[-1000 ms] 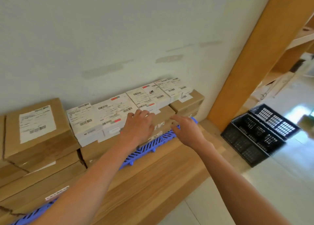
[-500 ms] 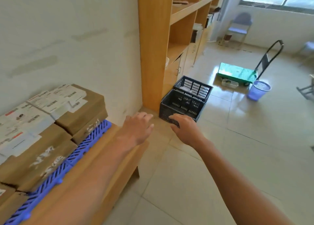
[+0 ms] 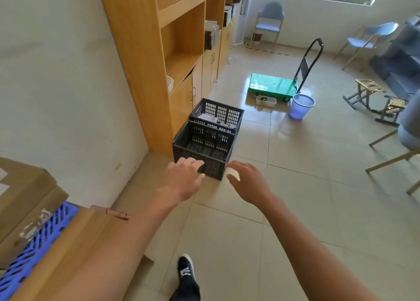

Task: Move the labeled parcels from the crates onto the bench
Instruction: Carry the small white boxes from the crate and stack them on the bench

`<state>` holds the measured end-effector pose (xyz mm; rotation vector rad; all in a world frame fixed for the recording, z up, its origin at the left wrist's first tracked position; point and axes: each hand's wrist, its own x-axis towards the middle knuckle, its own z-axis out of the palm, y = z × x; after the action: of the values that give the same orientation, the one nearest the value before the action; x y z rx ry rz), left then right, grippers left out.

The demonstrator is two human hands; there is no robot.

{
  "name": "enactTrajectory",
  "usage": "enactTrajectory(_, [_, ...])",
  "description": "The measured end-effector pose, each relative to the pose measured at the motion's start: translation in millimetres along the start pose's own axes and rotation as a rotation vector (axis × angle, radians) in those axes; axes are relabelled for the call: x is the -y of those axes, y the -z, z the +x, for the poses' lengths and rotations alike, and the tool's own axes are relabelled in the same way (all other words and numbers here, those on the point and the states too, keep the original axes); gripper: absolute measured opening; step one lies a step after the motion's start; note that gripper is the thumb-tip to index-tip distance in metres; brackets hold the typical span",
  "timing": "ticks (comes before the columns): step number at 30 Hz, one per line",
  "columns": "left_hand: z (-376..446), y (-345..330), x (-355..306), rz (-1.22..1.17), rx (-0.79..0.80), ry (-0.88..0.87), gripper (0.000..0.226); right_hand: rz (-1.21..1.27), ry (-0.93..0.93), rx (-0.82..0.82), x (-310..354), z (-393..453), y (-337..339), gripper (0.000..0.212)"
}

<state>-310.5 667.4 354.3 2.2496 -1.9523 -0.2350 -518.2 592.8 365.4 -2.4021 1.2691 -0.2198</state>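
Both hands are held out over the tiled floor (image 3: 284, 209), palms down, fingers spread and loose, nothing gripped in either. The left hand (image 3: 181, 182) is seen in front of the near crate (image 3: 202, 149), its fingertips overlapping the crate's front wall in the view; whether it is touched cannot be told. The right hand (image 3: 250, 184) is held just to the right of that crate's front corner, apart from the left hand.

The near crate, a dark slatted plastic box, is set on the floor against the foot of the wooden shelving unit (image 3: 159, 57), and no parcels are seen inside it. Directly behind it, touching or nearly so, a second dark crate (image 3: 218, 114) is placed, and white labeled parcels (image 3: 209, 118) are visible in its bottom.

To the left of the near crate, at the lower left edge of the view, the end of the wooden table (image 3: 75, 244) is seen. On it a blue plastic grid pallet (image 3: 34, 248) is laid, and brown cardboard boxes (image 3: 25, 200) are stacked on the pallet against the wall.

Well beyond the crates, a green platform trolley (image 3: 272, 85) is parked, with a lilac wastebasket (image 3: 301, 106) just beside it. A dark shoe (image 3: 186, 271) is planted on the floor below the near crate in the view.
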Motion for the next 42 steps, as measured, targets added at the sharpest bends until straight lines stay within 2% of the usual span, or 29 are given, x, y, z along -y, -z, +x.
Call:
enactTrajectory(7, [124,-3,15,-0.049,-0.041,-0.047,0.047,-0.038,-0.057,-0.008,-35,99,22,0.041])
enactTrajectory(13, [221,-4,-5,-0.045,-0.020,-0.130,0.045,-0.005,-0.125,-0.037,-76,159,39,0.039])
enactTrajectory(23, [405,-35,-96,-0.009,0.077,-0.241,0.049,0.059,-0.244,-0.085,-231,258,83,0.040])
enactTrajectory(32, [555,-42,-162,-0.036,0.078,-0.194,0.048,0.025,-0.189,-0.032,-349,380,153,0.042])
enactTrajectory(42, [710,-78,-145,-0.081,0.128,-0.038,0.047,-0.001,-0.107,0.063,-426,545,173,0.040])
